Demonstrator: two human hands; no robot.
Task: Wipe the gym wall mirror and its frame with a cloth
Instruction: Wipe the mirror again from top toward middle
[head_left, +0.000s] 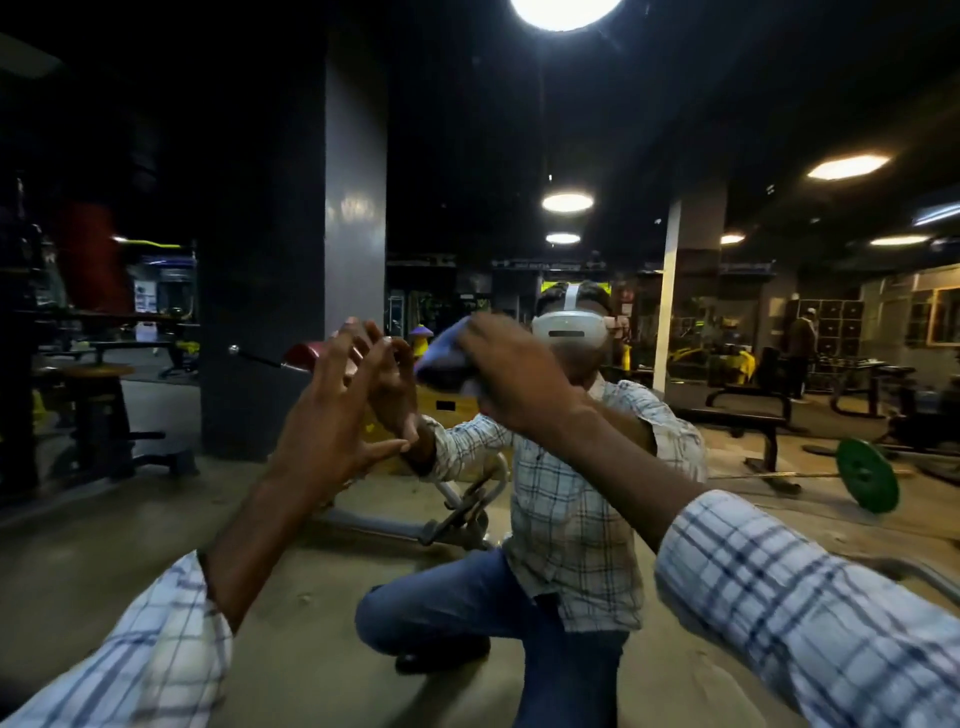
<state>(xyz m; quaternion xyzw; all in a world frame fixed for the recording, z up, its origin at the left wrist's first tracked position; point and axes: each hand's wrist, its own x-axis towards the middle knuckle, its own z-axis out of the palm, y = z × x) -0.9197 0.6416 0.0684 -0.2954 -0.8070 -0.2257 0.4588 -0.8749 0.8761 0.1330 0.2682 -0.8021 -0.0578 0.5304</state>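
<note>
The wall mirror (675, 597) fills the whole view and reflects the dim gym and a kneeling person in a checked shirt and jeans. My left hand (332, 405) is spread, its fingertips against the glass meeting their own reflection. My right hand (511, 374) presses a bluish-purple cloth (441, 356) flat on the mirror at head height, to the right of the left hand. Most of the cloth is hidden under my hand. The mirror's frame is not in view.
Everything else is reflection: a dark pillar (296, 260) at the left, a barbell with a green plate (867, 475) on the floor at the right, benches (748, 421) and machines behind, and another person (800, 343) standing far back right. Ceiling lamps glare at the top.
</note>
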